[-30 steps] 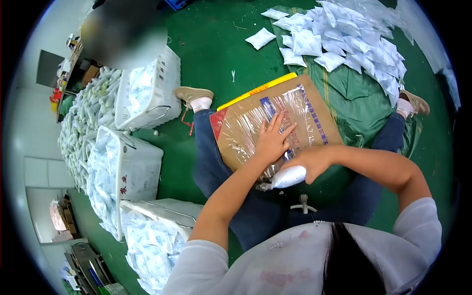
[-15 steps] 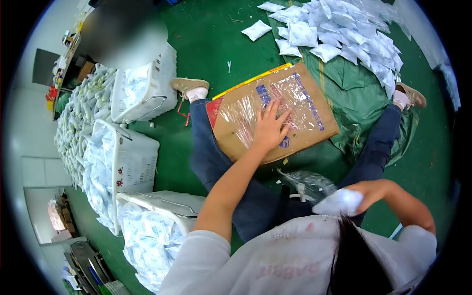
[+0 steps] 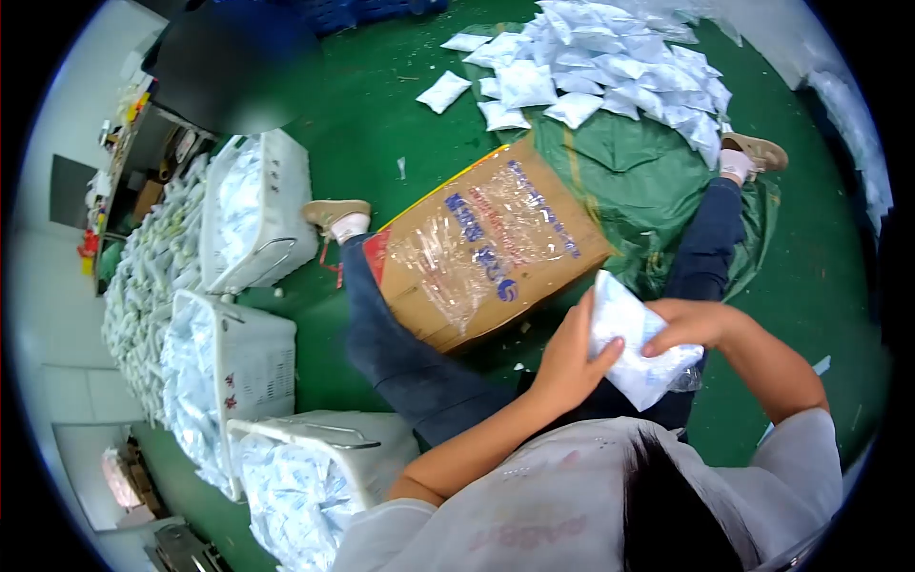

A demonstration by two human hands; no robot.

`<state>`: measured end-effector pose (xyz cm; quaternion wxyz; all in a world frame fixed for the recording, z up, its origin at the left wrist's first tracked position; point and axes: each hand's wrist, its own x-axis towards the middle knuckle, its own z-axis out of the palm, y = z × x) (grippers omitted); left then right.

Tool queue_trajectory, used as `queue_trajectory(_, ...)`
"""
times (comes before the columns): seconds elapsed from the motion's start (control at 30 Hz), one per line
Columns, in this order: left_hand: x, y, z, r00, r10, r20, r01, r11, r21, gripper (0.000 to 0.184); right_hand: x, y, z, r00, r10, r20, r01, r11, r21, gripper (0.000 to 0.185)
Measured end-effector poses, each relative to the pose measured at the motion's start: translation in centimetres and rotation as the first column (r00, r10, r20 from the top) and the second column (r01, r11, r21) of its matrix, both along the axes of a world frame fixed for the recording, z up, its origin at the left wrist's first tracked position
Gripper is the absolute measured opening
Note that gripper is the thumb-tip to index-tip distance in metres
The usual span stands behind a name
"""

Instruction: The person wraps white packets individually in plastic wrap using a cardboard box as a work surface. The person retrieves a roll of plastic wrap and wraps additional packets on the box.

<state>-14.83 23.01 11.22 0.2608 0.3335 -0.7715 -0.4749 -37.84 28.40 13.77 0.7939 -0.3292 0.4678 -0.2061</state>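
In front of my chest I hold a plump white packet (image 3: pixel 631 334) with both hands. My left hand (image 3: pixel 570 360) grips its left side, thumb across the front. On the other side my right hand (image 3: pixel 688 324) is closed on the packet's right edge, thumb pressed on its face. A bit of clear plastic (image 3: pixel 688 380) shows below the right hand; whether it is joined to the packet I cannot tell. Between my legs lies a brown cardboard box (image 3: pixel 548 276) with blue and red print and clear film on top.
Several white baskets (image 3: pixel 257 367) full of white packets stand at the left, beside a heap of pale tubular pieces (image 3: pixel 152 257). A pile of white packets (image 3: pixel 610 71) lies ahead, partly on a green sheet (image 3: pixel 620 181). A blue crate (image 3: pixel 357 11) is at the top.
My left hand has left the box top and come back to grip the white packet. My right hand has raised the packet forward and left. The whole view has shifted a little.
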Motion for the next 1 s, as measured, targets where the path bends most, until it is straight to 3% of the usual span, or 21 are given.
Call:
queue_trajectory(0.03,0.9,-1.3,0.8,0.996,-0.025,0.091,-0.004,0.954,0.299,0.065,0.7,-2.6,1.3,0.979,0.155,-0.129,-0.173,0.975,-0.139,0.048)
queue_trajectory(0.07,1.8,-2.4,-1.8,0.996,0.029,-0.079,-0.001,0.941,0.338,0.055,1.0,-4.8,2.5,0.921,0.276,-0.276,-0.347,0.904,-0.251,0.045)
queue_trajectory(0.13,3.5,-3.9,-3.8,0.967,0.142,-0.211,0.036,0.743,0.668,0.052,1.5,-7.2,2.7,0.950,-0.075,-0.303,-0.079,0.882,-0.465,0.043)
queue_trajectory(0.17,4.2,-4.3,-4.3,0.933,0.275,-0.232,-0.013,0.669,0.743,0.050,1.8,-8.3,2.4,0.921,-0.357,-0.153,0.264,0.865,-0.427,0.042)
queue_trajectory(0.2,4.8,-4.7,-4.2,0.911,0.385,-0.151,-0.148,0.644,0.750,0.050,2.2,-9.1,1.2,0.833,-0.553,-0.021,0.427,0.667,-0.611,0.041)
queue_trajectory(0.27,5.6,-5.6,-5.1,0.828,0.551,-0.105,-0.326,0.625,0.709,0.052,5.3,-9.1,1.0,0.720,-0.686,0.108,0.614,0.557,-0.559,0.045)
queue_trajectory(0.3,5.5,-6.0,-4.8,0.806,0.591,-0.035,-0.418,0.609,0.674,0.048,7.1,-8.6,-1.7,0.731,-0.669,0.134,0.633,0.592,-0.499,0.053)
queue_trajectory(0.33,5.3,-6.3,-4.1,0.773,0.626,-0.103,-0.406,0.613,0.678,0.046,9.2,-8.5,-2.8,0.765,-0.630,0.133,0.630,0.691,-0.355,0.060)
queue_trajectory(0.4,4.5,-6.6,-2.8,0.704,0.667,-0.245,-0.347,0.623,0.701,0.043,10.9,-8.7,-4.7,0.613,-0.659,0.436,0.740,0.672,-0.026,0.062)
queue_trajectory(0.47,4.5,-7.4,-2.9,0.597,0.678,-0.429,-0.064,0.574,0.817,0.054,12.2,-9.5,-5.5,0.379,-0.662,0.647,0.834,0.547,0.072,0.063)
queue_trajectory(0.53,2.7,-7.6,-1.9,0.512,0.737,-0.440,-0.027,0.526,0.850,0.061,14.5,-10.2,-8.1,0.240,-0.752,0.614,0.886,0.428,0.178,0.062)
queue_trajectory(0.6,1.5,-8.3,-3.3,0.481,0.763,-0.432,0.015,0.485,0.874,0.063,16.3,-10.4,-9.4,0.381,-0.800,0.464,0.882,0.465,0.077,0.062)
queue_trajectory(0.67,2.8,-10.1,-4.3,0.448,0.836,-0.317,0.123,0.294,0.948,0.068,15.3,-11.8,-8.3,0.683,-0.639,0.354,0.709,0.465,-0.530,0.066)
queue_trajectory(0.7,3.6,-11.8,-3.4,0.442,0.839,-0.318,0.141,0.285,0.948,0.067,12.7,-13.1,-8.4,0.812,-0.582,0.038,0.297,0.357,-0.886,0.069)
queue_trajectory(0.73,5.0,-13.7,-2.4,0.439,0.844,-0.307,0.153,0.267,0.952,0.066,10.3,-14.7,-7.9,0.798,-0.592,-0.117,0.108,0.330,-0.938,0.069)
queue_trajectory(0.77,6.9,-16.1,-1.6,0.457,0.827,-0.328,0.032,0.354,0.935,0.064,8.3,-16.5,-10.6,0.730,-0.683,0.010,0.344,0.356,-0.869,0.066)
queue_trajectory(0.8,9.1,-19.1,-0.7,0.479,0.806,-0.347,-0.087,0.437,0.895,0.063,4.7,-19.3,-11.8,0.624,-0.780,0.046,0.577,0.420,-0.700,0.063)
queue_trajectory(0.83,11.5,-22.5,0.9,0.477,0.790,-0.385,-0.131,0.497,0.858,0.059,1.2,-22.0,-13.1,0.464,-0.882,0.082,0.796,0.374,-0.476,0.059)
queue_trajectory(0.87,15.2,-26.5,1.3,0.497,0.713,-0.494,-0.122,0.621,0.774,0.057,-3.8,-24.5,-17.8,0.386,-0.921,-0.053,0.807,0.365,-0.463,0.060)
queue_trajectory(0.93,21.3,-33.9,4.4,0.377,0.801,-0.464,-0.370,0.590,0.718,0.055,-12.2,-29.0,-26.6,0.355,-0.901,-0.248,0.808,0.429,-0.404,0.066)
queue_trajectory(1.0,30.3,-42.0,5.4,0.360,0.797,-0.484,-0.532,0.602,0.596,0.064,-18.3,-34.2,-32.2,0.391,-0.795,-0.464,0.729,0.575,-0.372,0.068)
